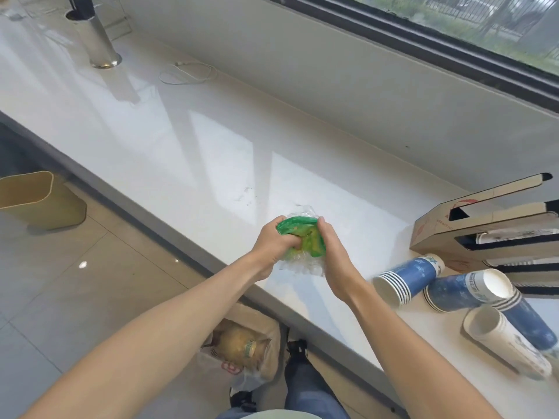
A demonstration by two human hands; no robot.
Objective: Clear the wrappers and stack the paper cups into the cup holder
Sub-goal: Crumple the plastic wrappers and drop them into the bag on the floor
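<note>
Both hands squeeze a crumpled bundle of wrappers over the white counter (187, 140): a green wrapper (298, 229) on top and clear plastic (302, 266) beneath. My left hand (272, 240) grips its left side and my right hand (331, 252) its right side. To the right lie stacks of blue paper cups (406, 276) (465, 290) and a white stack (502, 340), all on their sides. Behind them the cardboard cup holder (459, 219) lies flat with some cups in its slots.
A beige waste bin (39, 201) stands on the floor at left. A bag with food (242, 349) sits on the floor below the counter edge. A steel cylinder (95, 37) and a white cable (187, 72) are at the far end.
</note>
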